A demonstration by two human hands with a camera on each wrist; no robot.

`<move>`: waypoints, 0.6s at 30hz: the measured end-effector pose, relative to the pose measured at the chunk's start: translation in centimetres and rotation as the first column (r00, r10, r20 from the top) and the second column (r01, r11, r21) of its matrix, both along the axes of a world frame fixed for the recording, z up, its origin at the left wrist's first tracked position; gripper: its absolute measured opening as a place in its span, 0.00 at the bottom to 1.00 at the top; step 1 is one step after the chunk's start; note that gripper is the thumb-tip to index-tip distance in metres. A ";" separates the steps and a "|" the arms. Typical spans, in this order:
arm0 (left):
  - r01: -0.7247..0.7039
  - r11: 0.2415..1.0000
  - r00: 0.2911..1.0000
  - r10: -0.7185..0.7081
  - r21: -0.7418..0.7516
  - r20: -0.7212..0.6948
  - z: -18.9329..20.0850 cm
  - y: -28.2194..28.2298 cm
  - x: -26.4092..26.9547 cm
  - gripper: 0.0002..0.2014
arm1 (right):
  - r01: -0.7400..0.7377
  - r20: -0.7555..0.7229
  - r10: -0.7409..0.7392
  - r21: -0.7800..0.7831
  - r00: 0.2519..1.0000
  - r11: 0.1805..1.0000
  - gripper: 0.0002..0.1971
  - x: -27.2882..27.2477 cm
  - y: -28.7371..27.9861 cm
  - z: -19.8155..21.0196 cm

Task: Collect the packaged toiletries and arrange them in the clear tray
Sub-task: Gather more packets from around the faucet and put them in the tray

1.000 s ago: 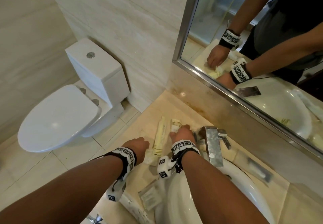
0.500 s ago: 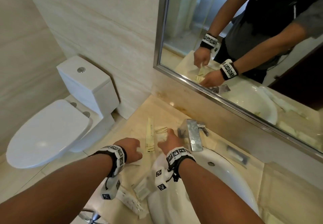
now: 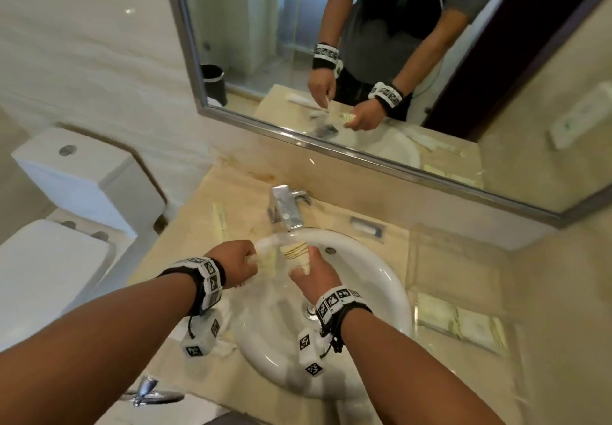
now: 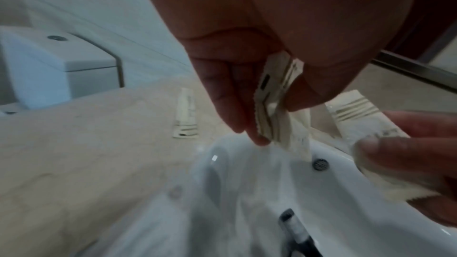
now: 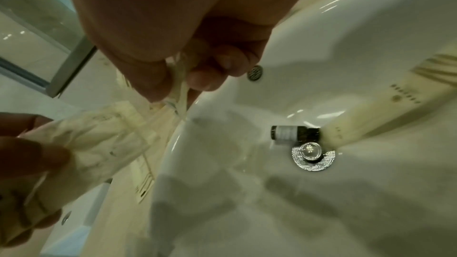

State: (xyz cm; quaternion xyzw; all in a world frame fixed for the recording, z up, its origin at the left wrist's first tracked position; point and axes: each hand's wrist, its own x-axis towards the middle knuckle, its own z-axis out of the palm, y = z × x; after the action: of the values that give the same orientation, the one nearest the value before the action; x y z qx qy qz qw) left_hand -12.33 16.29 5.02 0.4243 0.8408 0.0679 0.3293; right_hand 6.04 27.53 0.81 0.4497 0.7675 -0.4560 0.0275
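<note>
The left hand (image 3: 239, 264) and right hand (image 3: 314, 274) each pinch thin packets (image 4: 273, 108) that look light, soft and crinkly, best held by the flat edges.

Beige-tiled bathroom, mirror (image 3: 364, 60), toilet (image 3: 66, 226)

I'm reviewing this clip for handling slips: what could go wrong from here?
1. The left hand pinches several thin packets together over the sink; one may slide out and fall in.
2. The right hand holds a striped packet over the sink too, and the clear tray lies off to the right.
3. The long packet left of the faucet may be overlooked.
</note>
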 end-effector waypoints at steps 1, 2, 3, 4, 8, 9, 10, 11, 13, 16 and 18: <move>0.022 1.000 1.000 -0.023 0.012 0.005 0.1 0.5 1.1 0.09 | 0.020 -0.010 -0.020 0.007 1.000 1.000 0.26 1.4 0.0 0.1; 0.043 0.999 0.999 -0.043 0.019 0.005 0.3 0.9 2.2 0.09 | 0.045 -0.006 -0.045 0.007 0.999 0.999 0.27 2.8 0.0 0.4; 0.065 0.998 0.998 -0.065 0.023 -0.001 0.4 1.4 3.3 0.10 | 0.071 -0.002 -0.071 0.010 0.997 0.997 0.28 4.3 0.0 0.7; 0.093 0.995 0.996 -0.093 0.025 -0.010 0.5 2.0 4.4 0.12 | 0.098 0.009 -0.098 0.018 0.995 0.995 0.29 5.8 0.1 0.9; 0.221 0.974 0.975 -0.221 0.043 -0.023 0.4 4.8 9.8 0.16 | 0.251 0.029 -0.253 0.041 0.967 0.967 0.32 13.3 0.9 1.3; 0.249 0.967 0.969 -0.248 0.048 -0.019 0.4 5.5 11.3 0.16 | 0.293 0.036 -0.294 0.043 0.955 0.955 0.32 15.2 1.3 1.3; 0.276 0.960 0.961 -0.276 0.051 -0.016 0.4 6.2 12.7 0.15 | 0.331 0.048 -0.332 0.041 0.942 0.943 0.33 17.2 1.6 1.3; 0.304 0.951 0.953 -0.303 0.056 -0.014 0.5 6.9 14.2 0.15 | 0.369 0.051 -0.370 0.034 0.928 0.929 0.35 19.2 2.0 1.2; 0.357 0.931 0.934 -0.358 0.077 -0.002 0.4 8.1 17.0 0.17 | 0.449 0.037 -0.449 0.020 0.893 0.894 0.41 22.9 2.4 1.2; 0.385 0.915 0.918 -0.393 0.120 0.053 -0.2 9.5 20.8 0.19 | 0.529 0.080 -0.531 0.053 0.843 0.847 0.40 27.4 2.9 0.8; 0.385 0.912 0.911 -0.400 0.140 0.098 -0.6 10.6 23.4 0.20 | 0.580 0.114 -0.584 0.068 0.804 0.812 0.32 30.1 3.4 0.5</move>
State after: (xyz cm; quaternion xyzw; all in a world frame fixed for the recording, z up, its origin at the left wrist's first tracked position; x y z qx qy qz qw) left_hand 11.08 26.90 4.40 0.5982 0.7106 0.0760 0.3625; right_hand 36.16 30.95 1.32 0.6921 0.5961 -0.4009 -0.0704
